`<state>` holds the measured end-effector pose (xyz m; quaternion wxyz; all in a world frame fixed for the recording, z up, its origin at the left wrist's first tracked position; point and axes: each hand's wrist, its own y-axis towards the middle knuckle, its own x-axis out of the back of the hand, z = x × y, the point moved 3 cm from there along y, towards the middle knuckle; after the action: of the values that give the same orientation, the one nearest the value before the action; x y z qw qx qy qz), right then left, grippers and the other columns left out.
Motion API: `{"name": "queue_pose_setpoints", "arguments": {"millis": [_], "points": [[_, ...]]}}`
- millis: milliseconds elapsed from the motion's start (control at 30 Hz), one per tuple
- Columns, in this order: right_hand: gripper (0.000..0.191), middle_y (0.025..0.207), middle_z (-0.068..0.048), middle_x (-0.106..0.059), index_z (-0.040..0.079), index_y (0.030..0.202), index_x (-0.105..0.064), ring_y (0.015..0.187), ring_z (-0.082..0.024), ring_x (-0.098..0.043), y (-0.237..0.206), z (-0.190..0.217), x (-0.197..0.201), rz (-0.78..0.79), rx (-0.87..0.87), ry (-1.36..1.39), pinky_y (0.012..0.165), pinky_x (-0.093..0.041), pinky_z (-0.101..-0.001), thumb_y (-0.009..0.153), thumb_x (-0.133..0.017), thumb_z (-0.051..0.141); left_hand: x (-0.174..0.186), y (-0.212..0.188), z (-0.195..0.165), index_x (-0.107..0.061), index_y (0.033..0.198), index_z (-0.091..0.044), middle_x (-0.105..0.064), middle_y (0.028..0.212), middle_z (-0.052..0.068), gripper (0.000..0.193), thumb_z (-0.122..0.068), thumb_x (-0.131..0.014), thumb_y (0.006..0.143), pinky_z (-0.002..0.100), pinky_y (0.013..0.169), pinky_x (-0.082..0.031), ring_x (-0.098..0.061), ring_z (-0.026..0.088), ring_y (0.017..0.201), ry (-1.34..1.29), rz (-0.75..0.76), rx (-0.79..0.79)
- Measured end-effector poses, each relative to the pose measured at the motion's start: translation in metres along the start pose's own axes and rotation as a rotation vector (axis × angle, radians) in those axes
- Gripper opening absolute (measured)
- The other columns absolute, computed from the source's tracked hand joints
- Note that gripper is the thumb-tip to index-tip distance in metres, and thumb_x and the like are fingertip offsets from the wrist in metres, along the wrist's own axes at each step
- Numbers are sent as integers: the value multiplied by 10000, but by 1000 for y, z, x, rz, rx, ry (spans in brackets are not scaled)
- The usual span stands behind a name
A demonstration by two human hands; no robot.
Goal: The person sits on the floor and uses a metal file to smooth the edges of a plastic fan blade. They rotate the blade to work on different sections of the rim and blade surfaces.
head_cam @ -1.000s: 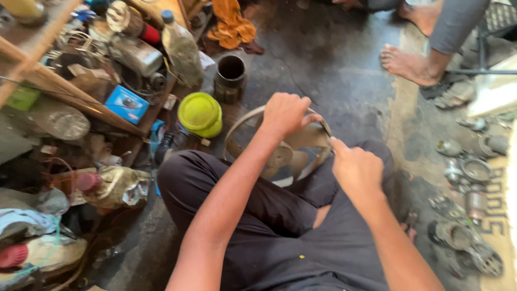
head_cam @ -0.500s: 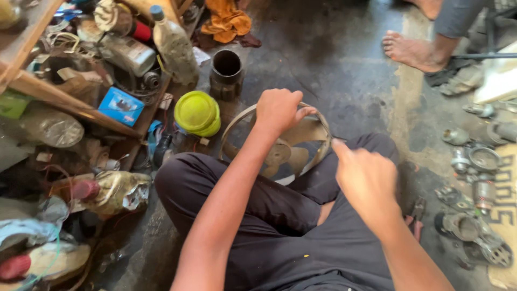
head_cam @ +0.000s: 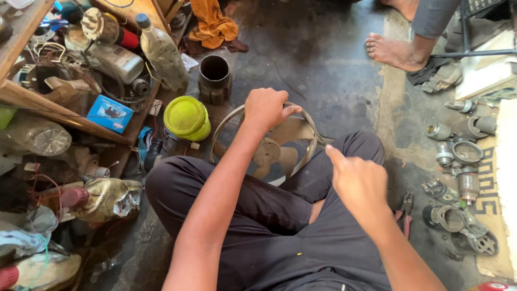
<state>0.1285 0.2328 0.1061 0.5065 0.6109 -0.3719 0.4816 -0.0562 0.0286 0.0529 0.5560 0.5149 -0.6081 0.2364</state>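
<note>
Left hand [head_cam: 265,108] fisted — right hand [head_cam: 356,180] pointing.

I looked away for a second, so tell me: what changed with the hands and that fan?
The right hand let go of the fan's ring and drew back toward the body, forefinger out. The left hand kept its grip on the top of the ring, and the fan stayed on the floor between the legs.

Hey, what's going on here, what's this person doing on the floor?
A person sits cross-legged on a workshop floor with a fan blade assembly propped between their knees. The left hand grips the top of its metal ring, while the right hand hovers beside the ring's edge, touching nothing. A yellow lid and a dark metal cylinder sit nearby, with pliers on the right.
</note>
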Motion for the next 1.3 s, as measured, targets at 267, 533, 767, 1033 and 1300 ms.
{"name": "queue_pose_setpoints", "arguments": {"millis": [267, 533, 767, 1033, 1300], "points": [[364, 624, -110, -682, 201, 1238, -729, 522, -334, -667, 31, 14, -28, -29, -20, -17, 487, -507, -463, 896, -621, 137, 0, -5, -14, -699, 742, -112, -700, 695, 127, 585, -690, -671, 823, 492, 625, -521, -698, 355, 695, -18, -132, -109], [357, 575, -131, -667, 245, 1220, -739, 518, -344, -675, 7, 12, -12, 120, 8, -38, 465, -506, -472, 898, -613, 156, 4, -12, 29, -757, 769, -151, -722, 722, 152, 605, -750, -668, 784, 499, 618, -539, -709, 381, 722, -50, 34, 155], [340, 611, -118, -674, 226, 1229, -740, 513, -340, -663, 38, 25, -35, -17, -8, -2, 468, -498, -470, 925, -605, 158, -1, -13, 24, -754, 777, -142, -719, 721, 145, 623, -757, -661, 818, 497, 624, -541, -712, 375, 710, 3, -15, 70], [356, 603, -76, -657, 234, 1198, -749, 507, -308, -641, -1, 17, -2, -11, 105, 35, 472, -481, -443, 869, -654, 137, 2, -25, 49, -746, 786, -161, -707, 700, 158, 627, -779, -642, 777, 515, 593, -529, -705, 373, 702, -74, 44, 228], [368, 665, -56, -657, 218, 1245, -736, 560, -290, -650, 37, 30, -46, -128, 95, 70, 510, -479, -431, 911, -642, 95, 10, -27, 31, -730, 727, -157, -702, 681, 129, 612, -763, -656, 766, 511, 584, -527, -702, 378, 677, -76, -99, 120]]}}
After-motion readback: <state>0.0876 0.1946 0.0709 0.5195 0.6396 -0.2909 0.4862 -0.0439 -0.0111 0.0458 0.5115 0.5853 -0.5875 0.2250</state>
